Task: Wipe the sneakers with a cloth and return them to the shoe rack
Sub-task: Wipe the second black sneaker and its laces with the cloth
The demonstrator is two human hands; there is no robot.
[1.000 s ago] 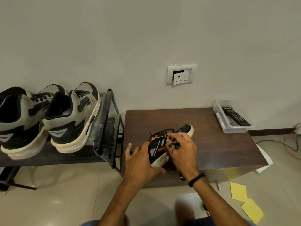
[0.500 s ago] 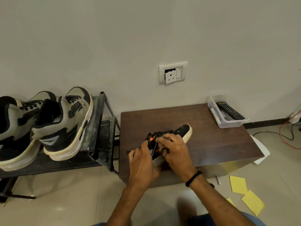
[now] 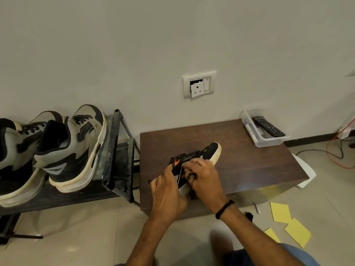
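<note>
Black sneaker (image 3: 212, 150), orange-tabbed, white-soled, on dark brown wooden worktop (image 3: 249, 160): left hand (image 3: 169, 191) grips its hidden heel with curled fingers, right hand (image 3: 205, 177) clasps over the laces, only the toe clear beyond the fingers.

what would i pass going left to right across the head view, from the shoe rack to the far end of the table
grey-and-black sneakers → shoe rack end frame → left hand → right hand, both holding the black sneaker → clear tray with the remote control
</note>
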